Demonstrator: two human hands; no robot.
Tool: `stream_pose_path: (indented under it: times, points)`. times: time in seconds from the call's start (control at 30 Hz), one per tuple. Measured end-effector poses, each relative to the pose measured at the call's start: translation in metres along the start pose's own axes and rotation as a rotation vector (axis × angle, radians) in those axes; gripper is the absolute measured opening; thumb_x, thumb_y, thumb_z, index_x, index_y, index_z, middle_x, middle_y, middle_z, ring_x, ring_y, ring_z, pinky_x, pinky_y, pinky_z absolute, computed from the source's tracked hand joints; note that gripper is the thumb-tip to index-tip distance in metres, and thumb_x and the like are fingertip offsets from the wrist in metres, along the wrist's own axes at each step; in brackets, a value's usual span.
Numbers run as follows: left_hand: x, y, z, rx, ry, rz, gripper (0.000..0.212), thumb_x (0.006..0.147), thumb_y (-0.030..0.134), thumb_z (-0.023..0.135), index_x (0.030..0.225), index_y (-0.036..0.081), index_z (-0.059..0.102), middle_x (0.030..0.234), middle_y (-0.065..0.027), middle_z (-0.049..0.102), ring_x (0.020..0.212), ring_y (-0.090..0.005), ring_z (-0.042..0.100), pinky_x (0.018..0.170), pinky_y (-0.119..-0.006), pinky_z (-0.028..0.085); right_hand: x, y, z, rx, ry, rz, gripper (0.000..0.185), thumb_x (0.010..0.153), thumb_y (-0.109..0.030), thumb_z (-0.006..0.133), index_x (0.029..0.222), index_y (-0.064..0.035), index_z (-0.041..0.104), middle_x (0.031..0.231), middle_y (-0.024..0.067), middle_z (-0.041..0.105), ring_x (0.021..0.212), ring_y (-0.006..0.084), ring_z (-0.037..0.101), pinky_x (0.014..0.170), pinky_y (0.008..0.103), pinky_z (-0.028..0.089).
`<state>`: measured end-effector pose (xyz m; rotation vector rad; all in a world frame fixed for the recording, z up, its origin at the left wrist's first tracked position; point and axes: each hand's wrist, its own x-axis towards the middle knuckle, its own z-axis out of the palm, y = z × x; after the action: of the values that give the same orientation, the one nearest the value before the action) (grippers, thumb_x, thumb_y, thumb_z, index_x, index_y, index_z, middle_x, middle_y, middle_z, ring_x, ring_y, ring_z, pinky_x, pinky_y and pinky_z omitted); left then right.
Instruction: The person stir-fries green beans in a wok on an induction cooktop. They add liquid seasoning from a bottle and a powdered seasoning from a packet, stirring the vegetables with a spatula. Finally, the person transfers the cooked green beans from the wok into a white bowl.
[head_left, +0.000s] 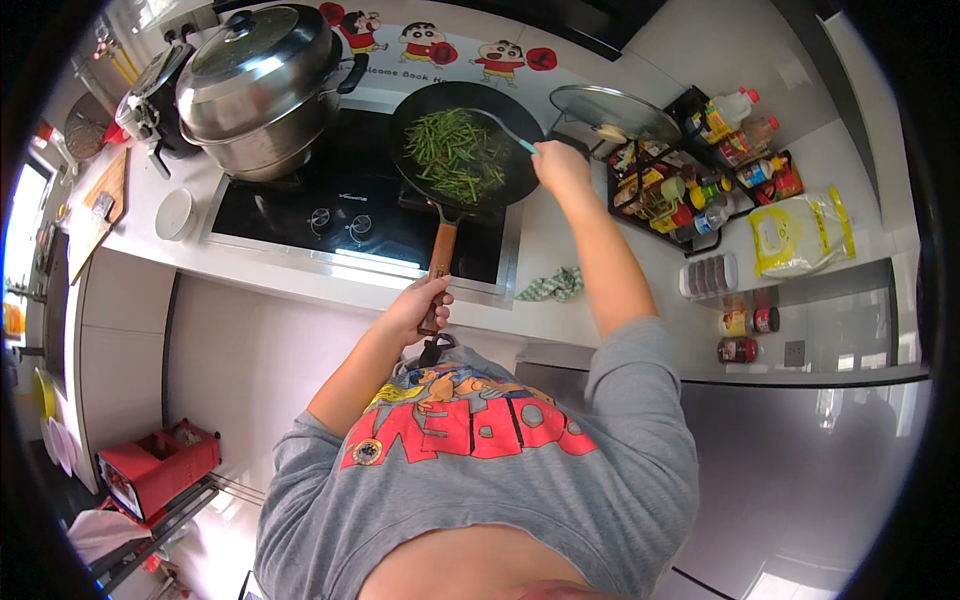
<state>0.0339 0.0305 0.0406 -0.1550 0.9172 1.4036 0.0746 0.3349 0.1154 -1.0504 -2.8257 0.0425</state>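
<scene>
My left hand (421, 306) grips the brown wooden handle (442, 251) of a black wok (517, 112), which sits over the right burner of a black glass gas hob (337, 195). Cut green vegetable pieces (457, 154), long and thin, are heaped in the wok, mostly on its left and middle. My right hand (562, 166), at the wok's right rim, holds a spatula (499, 124) with a light green handle part and a grey shaft. Its far end reaches into the wok by the greens; the tip's shape is hard to make out.
Left of the wok stands a large lidded steel pot (259, 97). A white bowl (176, 214) rests beside the hob. To the right are a glass lid (615, 109), a rack of bottles (675, 187), a checked cloth (553, 285) and a yellow-white packet (802, 232). A wooden cutting board (94, 217) lies far left.
</scene>
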Motion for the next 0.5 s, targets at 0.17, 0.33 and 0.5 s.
stream_pose_path:
  times: [0.17,0.33,0.5]
  points:
    - [0.002,-0.001,-0.003,-0.008,0.006,-0.008,0.02,0.089,0.025,0.058,0.093,0.015,0.041,0.069,0.0005,0.047,0.049,-0.0057,0.041,0.04,-0.019,0.034,-0.012,-0.049,0.018,-0.015,-0.132,-0.147,0.026,0.083,-0.025,0.056,0.106,-0.0163,0.064,0.087,0.0114,0.065,0.082,0.031,0.062,0.07,0.0433,0.049]
    - [0.003,-0.002,-0.007,-0.025,-0.01,0.002,0.018,0.089,0.025,0.057,0.095,0.015,0.043,0.069,0.0009,0.048,0.05,-0.0058,0.042,0.04,-0.018,0.035,-0.048,-0.018,-0.015,-0.191,-0.098,-0.376,0.025,0.083,-0.018,0.055,0.107,-0.0185,0.064,0.08,0.0075,0.065,0.075,0.0266,0.063,0.06,0.0412,0.049]
    - [0.003,-0.002,-0.008,-0.033,-0.006,-0.005,0.018,0.089,0.024,0.057,0.094,0.015,0.042,0.07,0.001,0.048,0.05,-0.0058,0.042,0.04,-0.018,0.036,-0.08,0.007,-0.088,-0.298,-0.143,-0.403,0.022,0.082,-0.017,0.057,0.102,-0.0191,0.066,0.076,0.0065,0.064,0.075,0.0246,0.063,0.061,0.0393,0.049]
